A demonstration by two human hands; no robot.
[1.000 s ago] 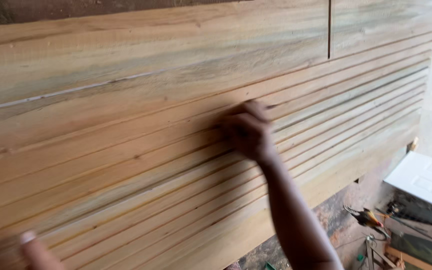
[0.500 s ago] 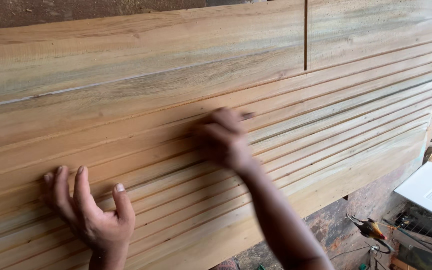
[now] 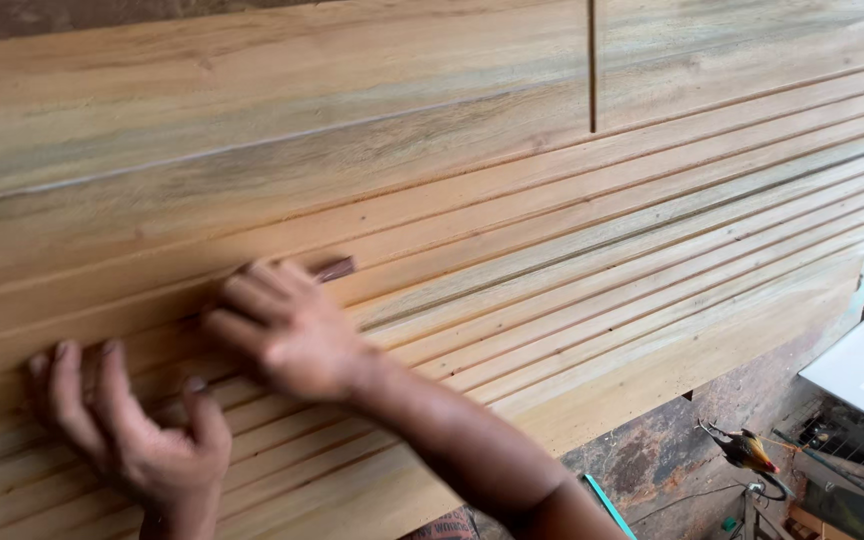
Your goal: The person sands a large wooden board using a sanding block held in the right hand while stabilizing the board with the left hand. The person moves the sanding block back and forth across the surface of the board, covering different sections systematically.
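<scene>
Sandpaper point(image 3: 335, 268), a small brown piece, lies under the right hand point(image 3: 287, 325) on the grooved wooden panel point(image 3: 572, 260), probably pressed flat to rub along a groove; its fingers are curled together over it. The left hand point(image 3: 132, 430) rests near left, fingers spread, probably steadying the panel

The right hand point(image 3: 287, 325) lay knuckles-up with fingers curled, its forearm stretching in from the lower right. The left hand point(image 3: 137, 435) was spread beside it, fingers bent, thumb raised.
</scene>
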